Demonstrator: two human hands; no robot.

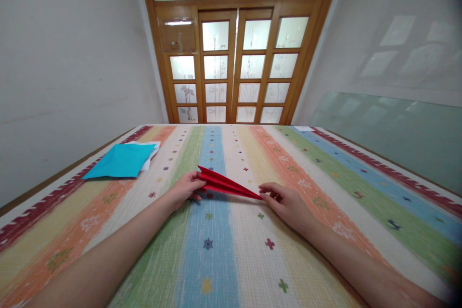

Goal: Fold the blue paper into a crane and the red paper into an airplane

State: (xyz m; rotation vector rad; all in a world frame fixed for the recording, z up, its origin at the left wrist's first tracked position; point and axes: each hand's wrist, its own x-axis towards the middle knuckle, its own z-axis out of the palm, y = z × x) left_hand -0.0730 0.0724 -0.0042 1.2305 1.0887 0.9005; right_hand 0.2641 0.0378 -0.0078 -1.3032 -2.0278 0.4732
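Red paper plane (225, 185) | lies mid-table (325, 269) on striped cloth | left hand (184, 188) pinches tail, right hand (285, 202) pinches nose tip | judged light, flimsy, crease-prone; hold along folded keel | blue sheets (121, 161) far left.

My forearms run out of the bottom edge, elbows not in shot. My left hand (185, 188) covers the wide end of the red folded paper (225, 184), so its folds there can't be read; my right hand (285, 200) hides the tip. Far left of my left hand, the blue sheet (121, 160) hides most of the white paper (151, 153) under it. Striped cloth (231, 250) is cut off at the bottom and both sides.
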